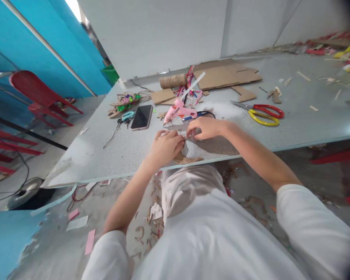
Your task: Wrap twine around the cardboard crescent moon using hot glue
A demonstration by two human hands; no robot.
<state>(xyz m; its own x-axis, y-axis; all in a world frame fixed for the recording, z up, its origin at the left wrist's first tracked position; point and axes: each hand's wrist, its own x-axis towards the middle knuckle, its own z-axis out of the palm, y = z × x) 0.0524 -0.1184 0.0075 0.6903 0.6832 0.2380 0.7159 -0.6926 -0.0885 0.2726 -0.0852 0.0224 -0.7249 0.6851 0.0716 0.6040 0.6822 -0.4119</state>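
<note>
Close to the table's front edge, my left hand (167, 147) is closed with its fingers curled down near the tabletop. My right hand (205, 128) faces it, its fingers bent in a pinch. Between the fingertips shows a thin brown strip (189, 137), its kind too small to tell; both hands seem to grip it. Just below them lies a curved cardboard piece (186, 159) with a ridged, cord-like edge, partly behind my left hand. Beyond my hands a pink glue gun (177, 111) lies with a white glue stick (194, 85) poking out its back.
Left of the glue gun are a phone (141, 117), small blue-handled scissors (126, 116) and a twine-wrapped bundle (124, 103). Behind stand a twine spool (172, 81) and cardboard sheets (224, 74). Large scissors (259, 112) with red and yellow handles lie right. Scraps litter the floor.
</note>
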